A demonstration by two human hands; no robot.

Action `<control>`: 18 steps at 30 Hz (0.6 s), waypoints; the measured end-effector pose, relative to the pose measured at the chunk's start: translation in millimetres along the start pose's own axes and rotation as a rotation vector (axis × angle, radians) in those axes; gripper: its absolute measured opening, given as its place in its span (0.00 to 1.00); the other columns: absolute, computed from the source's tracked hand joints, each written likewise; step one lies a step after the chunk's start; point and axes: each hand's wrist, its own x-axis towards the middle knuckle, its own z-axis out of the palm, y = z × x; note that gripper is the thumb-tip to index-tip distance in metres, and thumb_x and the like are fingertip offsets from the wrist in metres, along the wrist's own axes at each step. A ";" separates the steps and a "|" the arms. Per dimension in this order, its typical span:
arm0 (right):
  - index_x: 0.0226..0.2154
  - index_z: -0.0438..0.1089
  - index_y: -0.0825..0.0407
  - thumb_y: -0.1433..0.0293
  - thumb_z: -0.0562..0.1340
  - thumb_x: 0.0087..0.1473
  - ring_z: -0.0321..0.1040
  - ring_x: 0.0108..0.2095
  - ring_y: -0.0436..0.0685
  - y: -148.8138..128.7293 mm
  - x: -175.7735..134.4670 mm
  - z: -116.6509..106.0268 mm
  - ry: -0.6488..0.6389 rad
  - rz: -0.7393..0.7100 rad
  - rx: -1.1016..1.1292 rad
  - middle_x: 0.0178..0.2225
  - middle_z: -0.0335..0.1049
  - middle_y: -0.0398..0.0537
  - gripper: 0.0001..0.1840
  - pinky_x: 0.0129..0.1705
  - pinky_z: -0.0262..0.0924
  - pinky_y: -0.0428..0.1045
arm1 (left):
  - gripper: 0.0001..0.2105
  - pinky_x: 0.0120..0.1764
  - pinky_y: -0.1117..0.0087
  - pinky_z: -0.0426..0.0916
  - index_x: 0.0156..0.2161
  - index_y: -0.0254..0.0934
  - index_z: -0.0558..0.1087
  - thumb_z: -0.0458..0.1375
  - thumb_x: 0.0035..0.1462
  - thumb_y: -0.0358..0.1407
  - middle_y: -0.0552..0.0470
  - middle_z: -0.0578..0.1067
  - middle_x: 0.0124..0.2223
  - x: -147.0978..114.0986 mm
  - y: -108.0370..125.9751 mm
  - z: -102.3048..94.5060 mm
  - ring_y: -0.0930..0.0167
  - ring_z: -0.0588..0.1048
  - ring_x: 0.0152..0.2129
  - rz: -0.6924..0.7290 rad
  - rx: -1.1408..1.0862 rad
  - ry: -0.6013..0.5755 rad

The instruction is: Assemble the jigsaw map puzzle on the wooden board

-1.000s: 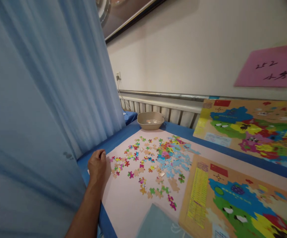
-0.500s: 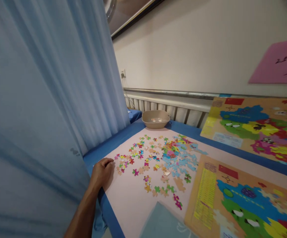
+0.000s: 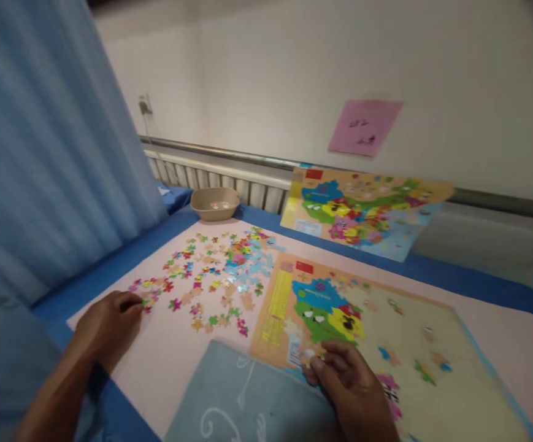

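My left hand (image 3: 112,325) rests at the left edge of the loose jigsaw pieces (image 3: 211,270), fingers curled with the tips beside a few small pieces. Whether one is pinched there is hidden. Over the lower edge of the partly filled map puzzle board (image 3: 275,313) is my right hand (image 3: 356,387). Its thumb and fingers close on a pale jigsaw piece (image 3: 310,355). Joined blue, green and yellow sections (image 3: 321,301) fill the board's upper left, and a few stray pieces (image 3: 425,371) lie on its bare part.
A finished reference map (image 3: 362,212) leans against the wall rail. Behind the pieces stands a beige bowl (image 3: 215,212) with a few pieces inside. A grey-blue cloth (image 3: 248,399) lies in front. A blue curtain (image 3: 54,153) hangs on the left, and a pink note (image 3: 366,129) is on the wall.
The view has swung right, bringing more of the board and my right hand with a piece into sight. My left hand stays by the left edge of the loose pieces.
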 end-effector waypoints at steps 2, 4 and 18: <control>0.35 0.70 0.50 0.50 0.77 0.39 0.73 0.25 0.58 -7.9 -1.1 0.6 -0.056 0.024 0.045 0.25 0.72 0.44 0.29 0.29 0.71 0.51 | 0.11 0.45 0.68 0.64 0.39 0.41 0.80 0.54 0.58 0.37 0.50 0.80 0.46 8.0 -6.3 4.4 0.61 0.75 0.44 0.019 0.032 -0.027; 0.35 0.70 0.50 0.50 0.77 0.41 0.73 0.26 0.57 -13.7 -3.3 1.5 -0.083 0.036 0.094 0.26 0.72 0.44 0.28 0.32 0.72 0.51 | 0.12 0.44 0.69 0.64 0.38 0.41 0.79 0.53 0.59 0.39 0.50 0.80 0.44 12.3 -10.4 6.0 0.62 0.76 0.42 0.038 0.064 -0.055; 0.33 0.69 0.50 0.50 0.76 0.35 0.74 0.26 0.59 -22.6 -9.7 7.8 -0.043 0.077 0.097 0.25 0.71 0.43 0.29 0.30 0.72 0.51 | 0.04 0.32 0.70 0.59 0.28 0.42 0.75 0.58 0.51 0.36 0.59 0.76 0.24 13.1 10.8 -7.3 0.66 0.73 0.28 -0.059 -0.100 -0.084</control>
